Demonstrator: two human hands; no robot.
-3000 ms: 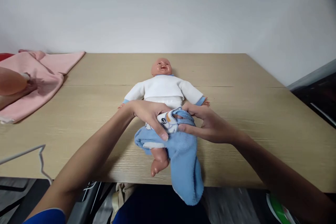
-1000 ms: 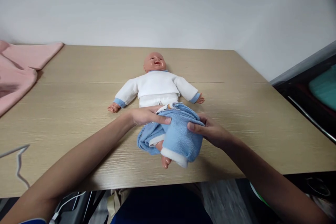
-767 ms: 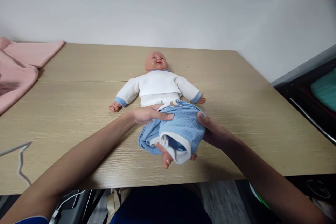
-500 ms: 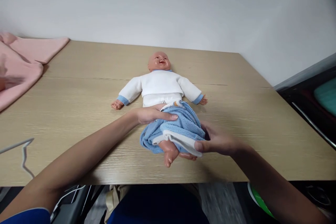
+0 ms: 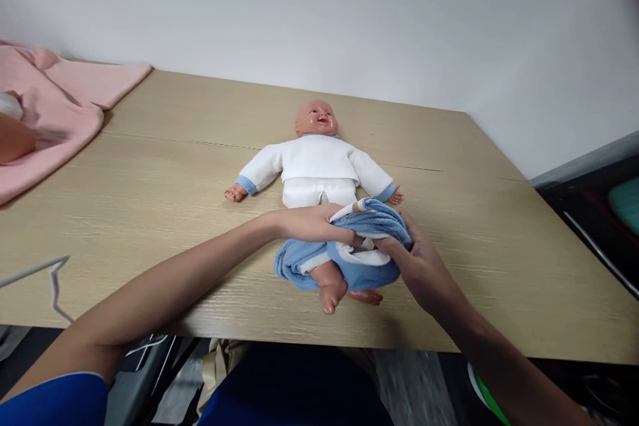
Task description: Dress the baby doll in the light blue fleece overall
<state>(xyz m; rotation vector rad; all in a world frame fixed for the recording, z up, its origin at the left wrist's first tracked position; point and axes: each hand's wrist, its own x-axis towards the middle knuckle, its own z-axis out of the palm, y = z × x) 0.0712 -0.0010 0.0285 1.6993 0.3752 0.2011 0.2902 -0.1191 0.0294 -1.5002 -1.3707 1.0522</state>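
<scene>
A baby doll (image 5: 319,156) lies on its back on the wooden table, head away from me, in a white top with blue cuffs. Blue terry pants (image 5: 299,259) with white trim are bunched around its lower legs, and one foot sticks out through a leg opening. My left hand (image 5: 319,223) grips the bunched cloth from the left, thumb toward the middle. From the right, my right hand (image 5: 407,249) pinches the white-trimmed edge of the other leg opening, fingers behind the cloth. The doll's second foot shows below the fabric.
A pink blanket (image 5: 60,106) lies at the table's left, with part of another doll (image 5: 14,140) on it. A bent grey wire hanger (image 5: 54,286) rests near the front left edge. At the right, beyond the table (image 5: 499,266), stands a dark object with a teal item.
My right hand has moved up and inward from the lower white hem, folding the cloth. My left thumb has come closer to it. The view has shifted slightly.
</scene>
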